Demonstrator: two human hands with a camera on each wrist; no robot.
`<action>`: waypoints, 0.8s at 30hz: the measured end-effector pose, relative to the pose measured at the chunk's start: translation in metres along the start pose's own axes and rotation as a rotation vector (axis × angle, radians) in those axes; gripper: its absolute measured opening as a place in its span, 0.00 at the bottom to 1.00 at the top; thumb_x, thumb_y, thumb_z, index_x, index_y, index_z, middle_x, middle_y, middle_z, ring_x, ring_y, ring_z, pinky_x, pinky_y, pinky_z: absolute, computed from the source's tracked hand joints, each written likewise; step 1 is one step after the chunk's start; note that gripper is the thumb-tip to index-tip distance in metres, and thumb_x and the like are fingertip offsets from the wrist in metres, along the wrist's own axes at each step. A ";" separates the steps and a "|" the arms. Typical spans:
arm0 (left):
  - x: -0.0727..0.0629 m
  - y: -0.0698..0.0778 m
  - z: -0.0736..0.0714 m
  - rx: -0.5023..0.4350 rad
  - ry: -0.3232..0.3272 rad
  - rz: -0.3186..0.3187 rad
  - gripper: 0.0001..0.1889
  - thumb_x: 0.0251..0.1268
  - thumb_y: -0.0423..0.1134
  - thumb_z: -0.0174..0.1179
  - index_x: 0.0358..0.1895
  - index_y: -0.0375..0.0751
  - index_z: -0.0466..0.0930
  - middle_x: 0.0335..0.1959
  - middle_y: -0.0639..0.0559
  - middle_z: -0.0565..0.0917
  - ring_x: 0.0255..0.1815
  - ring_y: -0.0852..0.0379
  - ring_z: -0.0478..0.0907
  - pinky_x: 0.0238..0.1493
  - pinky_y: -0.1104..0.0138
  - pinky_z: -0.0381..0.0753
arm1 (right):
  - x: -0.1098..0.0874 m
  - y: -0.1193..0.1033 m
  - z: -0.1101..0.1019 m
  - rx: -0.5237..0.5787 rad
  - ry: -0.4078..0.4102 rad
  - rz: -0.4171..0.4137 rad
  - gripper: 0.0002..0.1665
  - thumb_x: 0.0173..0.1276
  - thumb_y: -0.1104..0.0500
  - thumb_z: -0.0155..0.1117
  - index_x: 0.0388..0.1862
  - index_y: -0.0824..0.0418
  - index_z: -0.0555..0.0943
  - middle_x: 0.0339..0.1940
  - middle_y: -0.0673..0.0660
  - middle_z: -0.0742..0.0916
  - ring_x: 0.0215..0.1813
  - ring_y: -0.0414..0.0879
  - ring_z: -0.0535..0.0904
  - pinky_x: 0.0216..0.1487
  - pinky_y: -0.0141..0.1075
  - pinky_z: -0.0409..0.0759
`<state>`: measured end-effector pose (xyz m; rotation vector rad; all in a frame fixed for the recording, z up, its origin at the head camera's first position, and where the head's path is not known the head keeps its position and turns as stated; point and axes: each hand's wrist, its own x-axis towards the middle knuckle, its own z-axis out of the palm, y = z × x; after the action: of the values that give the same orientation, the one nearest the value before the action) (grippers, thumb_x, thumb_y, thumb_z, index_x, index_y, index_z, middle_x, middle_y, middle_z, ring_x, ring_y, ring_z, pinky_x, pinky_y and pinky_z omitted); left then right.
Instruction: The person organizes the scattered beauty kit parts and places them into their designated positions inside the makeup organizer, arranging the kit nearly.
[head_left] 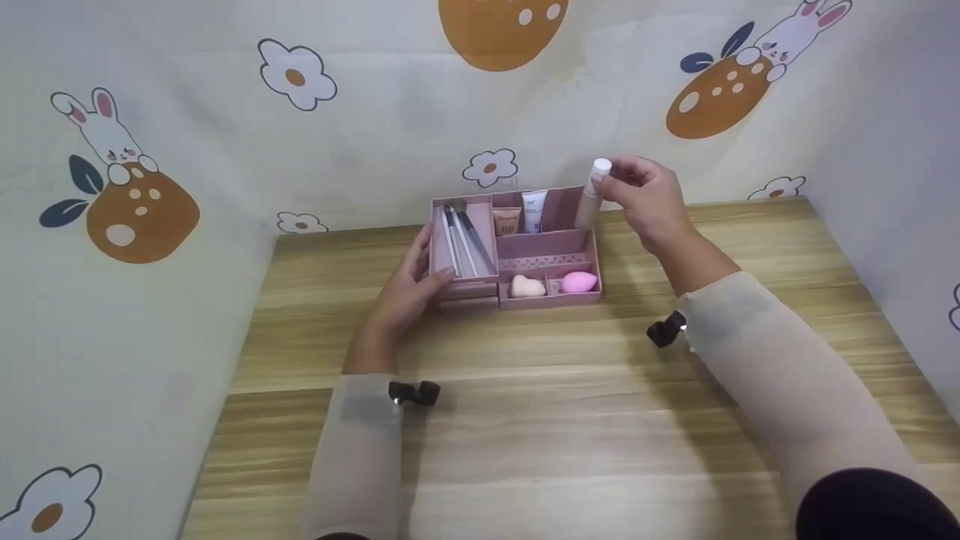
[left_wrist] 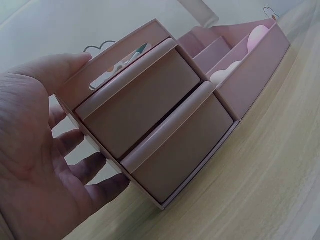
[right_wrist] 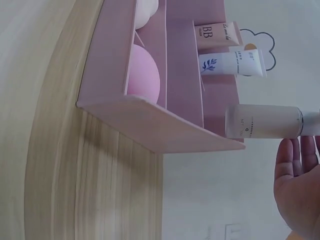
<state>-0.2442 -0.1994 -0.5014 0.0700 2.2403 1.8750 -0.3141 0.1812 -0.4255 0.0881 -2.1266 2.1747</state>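
Note:
A pink makeup organizer [head_left: 551, 302] stands on the table near the back wall. My left hand [head_left: 409, 289] grips its left side, thumb at the front top edge, fingers along the side wall [left_wrist: 107, 155]. My right hand [head_left: 649, 199] pinches a frosted bottle [right_wrist: 262, 121] by its white cap [head_left: 601, 166]. The bottle is upright, its base at the opening of the rear right compartment; how deep it sits I cannot tell. Beside that spot stand a white tube [head_left: 533, 211] and a BB cream tube [head_left: 507, 221].
Several makeup brushes [head_left: 466, 240] lie in the organizer's left top tray. A cream sponge [head_left: 528, 286] and a pink sponge [head_left: 579, 282] sit in the front compartments. Two drawers [left_wrist: 145, 97] below the tray are closed. The patterned wall [head_left: 390, 135] rises right behind.

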 end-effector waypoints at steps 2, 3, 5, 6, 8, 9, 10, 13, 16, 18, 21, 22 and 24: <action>0.000 0.000 0.000 0.000 0.002 -0.001 0.48 0.70 0.56 0.71 0.84 0.83 0.49 0.91 0.56 0.52 0.91 0.48 0.49 0.89 0.51 0.57 | 0.003 0.000 0.004 -0.047 -0.009 0.013 0.20 0.68 0.57 0.79 0.57 0.60 0.88 0.48 0.51 0.89 0.54 0.45 0.84 0.55 0.31 0.88; 0.000 0.000 0.000 -0.001 0.001 0.001 0.48 0.70 0.55 0.71 0.85 0.83 0.49 0.91 0.56 0.52 0.91 0.48 0.49 0.89 0.51 0.58 | 0.004 0.001 0.007 -0.070 -0.011 0.022 0.20 0.69 0.56 0.79 0.58 0.60 0.88 0.49 0.51 0.88 0.55 0.45 0.84 0.56 0.31 0.88; 0.000 0.000 0.000 -0.002 -0.001 0.004 0.48 0.70 0.55 0.71 0.85 0.82 0.49 0.91 0.55 0.52 0.91 0.48 0.50 0.89 0.51 0.58 | 0.008 0.002 0.011 -0.110 -0.012 0.036 0.22 0.69 0.55 0.78 0.59 0.59 0.88 0.51 0.51 0.88 0.57 0.46 0.83 0.58 0.32 0.87; 0.000 0.000 0.000 -0.002 -0.001 0.004 0.48 0.70 0.55 0.71 0.85 0.82 0.49 0.91 0.55 0.52 0.91 0.48 0.50 0.89 0.51 0.58 | 0.010 0.003 0.013 -0.126 -0.014 0.042 0.22 0.70 0.54 0.78 0.60 0.59 0.87 0.51 0.51 0.88 0.57 0.46 0.83 0.60 0.33 0.87; 0.000 -0.001 0.000 -0.009 -0.003 0.006 0.48 0.70 0.55 0.71 0.85 0.82 0.49 0.91 0.56 0.52 0.91 0.49 0.50 0.88 0.51 0.59 | 0.014 0.006 0.017 -0.155 -0.019 0.051 0.23 0.70 0.54 0.77 0.61 0.59 0.87 0.52 0.52 0.88 0.58 0.45 0.83 0.62 0.35 0.87; 0.001 -0.001 0.000 -0.012 -0.003 0.005 0.48 0.70 0.55 0.71 0.85 0.82 0.49 0.91 0.56 0.52 0.91 0.49 0.50 0.89 0.51 0.58 | 0.015 0.007 0.019 -0.166 -0.016 0.058 0.23 0.70 0.54 0.77 0.61 0.59 0.87 0.52 0.52 0.88 0.58 0.45 0.83 0.63 0.35 0.86; 0.001 -0.001 0.000 -0.013 -0.002 0.005 0.48 0.70 0.55 0.71 0.85 0.82 0.49 0.91 0.57 0.52 0.91 0.49 0.50 0.89 0.51 0.58 | 0.017 0.009 0.021 -0.179 -0.019 0.061 0.22 0.70 0.54 0.77 0.61 0.59 0.87 0.52 0.52 0.88 0.58 0.45 0.83 0.64 0.36 0.86; 0.001 -0.001 0.000 -0.017 -0.002 0.006 0.48 0.70 0.55 0.71 0.85 0.82 0.50 0.91 0.57 0.52 0.91 0.50 0.50 0.89 0.52 0.58 | 0.019 0.012 0.027 -0.211 -0.028 0.076 0.23 0.71 0.56 0.76 0.62 0.59 0.87 0.54 0.53 0.88 0.58 0.45 0.83 0.66 0.38 0.84; 0.000 -0.001 0.000 -0.020 -0.002 0.004 0.48 0.70 0.55 0.72 0.84 0.83 0.50 0.91 0.57 0.52 0.91 0.50 0.50 0.88 0.52 0.59 | 0.019 0.016 0.031 -0.237 -0.040 0.101 0.24 0.71 0.56 0.76 0.64 0.58 0.86 0.57 0.55 0.88 0.60 0.46 0.82 0.69 0.40 0.84; 0.000 -0.001 0.000 -0.016 0.000 0.000 0.48 0.70 0.55 0.72 0.84 0.84 0.50 0.91 0.57 0.52 0.91 0.49 0.50 0.88 0.51 0.60 | 0.018 0.018 0.034 -0.253 -0.050 0.126 0.24 0.72 0.55 0.75 0.65 0.57 0.86 0.59 0.56 0.87 0.61 0.47 0.82 0.71 0.41 0.83; -0.001 0.000 0.001 -0.012 -0.001 -0.004 0.48 0.70 0.55 0.72 0.84 0.85 0.49 0.91 0.57 0.51 0.91 0.49 0.49 0.88 0.51 0.60 | 0.016 0.021 0.037 -0.278 -0.063 0.156 0.23 0.73 0.55 0.74 0.66 0.55 0.86 0.60 0.56 0.87 0.62 0.47 0.82 0.72 0.42 0.83; -0.001 0.000 0.001 -0.011 0.001 -0.005 0.48 0.70 0.55 0.72 0.83 0.86 0.50 0.91 0.57 0.51 0.91 0.49 0.50 0.88 0.51 0.60 | 0.015 0.022 0.038 -0.282 -0.066 0.161 0.23 0.73 0.55 0.74 0.66 0.55 0.85 0.60 0.56 0.87 0.62 0.47 0.82 0.71 0.42 0.83; -0.001 0.000 0.001 -0.021 -0.006 0.008 0.48 0.71 0.53 0.71 0.84 0.83 0.49 0.91 0.56 0.51 0.91 0.49 0.50 0.88 0.51 0.60 | 0.013 0.024 0.039 -0.292 -0.068 0.169 0.23 0.73 0.55 0.74 0.66 0.55 0.85 0.60 0.57 0.87 0.62 0.47 0.83 0.71 0.42 0.84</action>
<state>-0.2434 -0.1981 -0.5014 0.0806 2.2189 1.8999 -0.3311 0.1423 -0.4472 -0.0424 -2.5497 1.9390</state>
